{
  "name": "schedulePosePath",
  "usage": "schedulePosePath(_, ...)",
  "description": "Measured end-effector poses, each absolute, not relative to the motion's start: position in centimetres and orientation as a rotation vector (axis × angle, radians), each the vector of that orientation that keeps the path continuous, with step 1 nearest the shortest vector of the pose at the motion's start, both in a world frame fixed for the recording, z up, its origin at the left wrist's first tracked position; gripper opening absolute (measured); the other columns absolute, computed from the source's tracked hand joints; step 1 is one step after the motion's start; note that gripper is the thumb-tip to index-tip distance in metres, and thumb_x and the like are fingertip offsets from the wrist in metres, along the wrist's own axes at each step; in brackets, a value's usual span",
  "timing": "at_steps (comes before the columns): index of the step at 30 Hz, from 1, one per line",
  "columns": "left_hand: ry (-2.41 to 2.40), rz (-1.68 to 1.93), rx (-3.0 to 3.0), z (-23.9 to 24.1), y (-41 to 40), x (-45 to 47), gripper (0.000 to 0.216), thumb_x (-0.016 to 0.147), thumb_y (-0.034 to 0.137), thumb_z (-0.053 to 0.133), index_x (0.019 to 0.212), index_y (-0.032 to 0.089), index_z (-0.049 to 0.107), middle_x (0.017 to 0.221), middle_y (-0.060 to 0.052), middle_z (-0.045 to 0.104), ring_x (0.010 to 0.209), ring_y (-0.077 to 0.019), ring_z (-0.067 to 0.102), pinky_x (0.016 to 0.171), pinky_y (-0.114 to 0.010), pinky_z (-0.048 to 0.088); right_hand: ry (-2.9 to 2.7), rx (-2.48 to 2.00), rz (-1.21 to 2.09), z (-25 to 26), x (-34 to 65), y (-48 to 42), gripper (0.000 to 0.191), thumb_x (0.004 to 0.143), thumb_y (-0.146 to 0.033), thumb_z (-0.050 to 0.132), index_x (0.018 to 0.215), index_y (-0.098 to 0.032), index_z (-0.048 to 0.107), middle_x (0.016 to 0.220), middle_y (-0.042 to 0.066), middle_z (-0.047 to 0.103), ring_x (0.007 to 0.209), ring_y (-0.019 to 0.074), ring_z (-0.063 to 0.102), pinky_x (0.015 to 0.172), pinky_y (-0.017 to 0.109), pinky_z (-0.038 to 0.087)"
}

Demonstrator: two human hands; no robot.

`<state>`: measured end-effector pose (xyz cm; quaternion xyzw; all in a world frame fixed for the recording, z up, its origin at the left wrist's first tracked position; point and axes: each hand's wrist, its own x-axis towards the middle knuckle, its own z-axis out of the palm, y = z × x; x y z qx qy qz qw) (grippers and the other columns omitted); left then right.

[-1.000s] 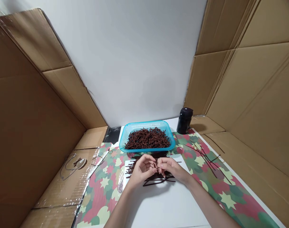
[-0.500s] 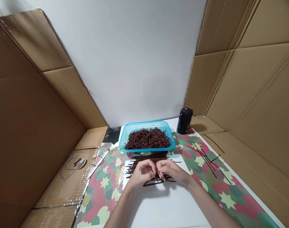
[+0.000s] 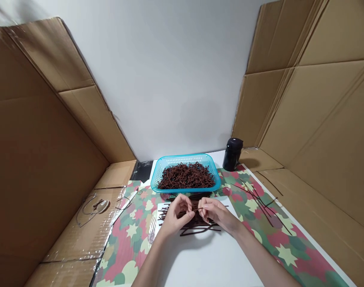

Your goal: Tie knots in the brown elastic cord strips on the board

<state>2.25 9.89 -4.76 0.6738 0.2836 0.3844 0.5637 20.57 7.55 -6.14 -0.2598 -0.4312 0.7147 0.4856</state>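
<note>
Well, on the far left a folded cardboard wall (image 3: 44,131) rises beside the work surface, and a thin coiled wire (image 3: 90,209) with a small pale oval piece lies on its flat lower flap; what that piece is, the view is too small to tell. Next comes a camouflage-patterned paper sheet (image 3: 125,235) in green, pink and cream, running under everything towards the right. On it sits a white card (image 3: 163,211), mostly covered by a tangled pile of dark brown sticks (image 3: 196,229). Just above that pile, the left hand (image 3: 176,217) curls its fingers (image 3: 184,203) inward, and they hide much of what they meet, so whether they grip anything cannot be told. A thin brown strand (image 3: 201,208) runs across the small gap between the hands, its left end lost behind those fingers. The right hand (image 3: 214,213) brings thumb and forefinger together on it. Farther off, a turquoise plastic basket (image 3: 185,158) holds a heap of short brown pieces (image 3: 186,177), just beyond the pile. To its right stands a black bottle (image 3: 232,154), upright, and a few long loose dark strands (image 3: 260,203) lie across the patterned sheet.
</note>
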Motion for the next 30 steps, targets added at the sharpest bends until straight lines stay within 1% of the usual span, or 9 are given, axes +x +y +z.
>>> schedulePosePath(4,0.748,0.916,1.779,-4.31,9.90,2.02,0.015,0.076,0.024,0.066,0.067,0.015,0.059,0.069,-0.004,0.056,0.067,-0.0157,0.049,0.065,-0.027,0.037,-1.055,-0.653,1.713,-6.09,20.52,7.58,0.021,0.080,-0.031,0.059,0.065,-0.016,0.056,0.066,-0.001,0.051,0.055,0.0112,0.046,0.052,0.024,0.036)
schedulePosePath(8,0.799,0.944,1.880,-4.51,10.11,2.09,0.013,0.077,0.021,0.063,0.065,0.016,0.062,0.065,-0.004,0.057,0.064,-0.0164,0.049,0.064,-0.028,0.036,-1.076,-0.678,1.701,-6.18,20.39,7.57,0.021,0.080,-0.029,0.058,0.064,-0.016,0.056,0.064,-0.001,0.051,0.056,0.0114,0.047,0.054,0.024,0.036)
schedulePosePath(12,0.811,0.906,1.917,-4.69,10.15,2.10,0.016,0.079,0.021,0.060,0.064,0.016,0.064,0.063,-0.005,0.060,0.063,-0.0171,0.052,0.065,-0.028,0.038,-1.094,-0.697,1.682,-6.37,20.46,7.63,0.023,0.082,-0.033,0.058,0.067,-0.016,0.055,0.064,-0.001,0.051,0.056,0.0113,0.047,0.053,0.024,0.037)
schedulePosePath(15,0.800,0.846,1.910,-4.49,9.98,2.16,0.022,0.082,0.022,0.056,0.063,0.015,0.065,0.063,-0.005,0.063,0.064,-0.0172,0.055,0.065,-0.027,0.040,-1.099,-0.705,1.650,-6.37,20.49,7.63,0.018,0.082,-0.036,0.060,0.085,-0.019,0.056,0.079,0.000,0.055,0.059,0.0108,0.049,0.053,0.023,0.039)
schedulePosePath(17,0.784,0.802,1.892,-4.30,9.82,2.27,0.026,0.084,0.023,0.054,0.061,0.015,0.064,0.062,-0.005,0.063,0.062,-0.0164,0.056,0.065,-0.026,0.041,-1.109,-0.695,1.632,-6.27,20.42,7.56,0.030,0.078,-0.035,0.067,0.101,-0.022,0.054,0.093,0.002,0.054,0.066,0.0117,0.051,0.054,0.023,0.041)
schedulePosePath(19,0.766,0.759,1.869,-4.14,9.69,2.40,0.029,0.084,0.024,0.053,0.058,0.015,0.062,0.060,-0.004,0.063,0.061,-0.0155,0.056,0.065,-0.025,0.042,-1.135,-0.670,1.636,-6.12,20.29,7.44,0.040,0.072,-0.033,0.073,0.106,-0.022,0.054,0.096,0.003,0.054,0.074,0.0138,0.053,0.057,0.024,0.043)
schedulePosePath(22,0.751,0.706,1.832,-4.04,9.58,2.51,0.031,0.084,0.027,0.052,0.057,0.014,0.061,0.056,-0.002,0.060,0.057,-0.0138,0.053,0.061,-0.023,0.040,-1.186,-0.630,1.666,-6.00,20.06,7.28,0.029,0.069,-0.031,0.076,0.090,-0.018,0.060,0.083,0.001,0.056,0.074,0.0151,0.056,0.061,0.026,0.045)
schedulePosePath(24,0.751,0.682,1.808,-4.02,9.59,2.49,0.031,0.084,0.029,0.052,0.058,0.014,0.062,0.055,-0.001,0.058,0.054,-0.0128,0.051,0.058,-0.022,0.039,-1.201,-0.615,1.675,-6.10,19.94,7.26,0.024,0.070,-0.031,0.075,0.081,-0.016,0.060,0.077,0.000,0.056,0.070,0.0145,0.058,0.064,0.028,0.046)
schedulePosePath(30,0.759,0.673,1.752,-4.13,9.67,2.31,0.026,0.079,0.025,0.054,0.058,0.014,0.062,0.056,-0.001,0.058,0.056,-0.0129,0.049,0.058,-0.022,0.037,-1.196,-0.615,1.652,-6.93,19.70,7.34,0.024,0.070,-0.031,0.074,0.081,-0.017,0.058,0.080,0.000,0.056,0.072,0.0138,0.057,0.068,0.029,0.048)
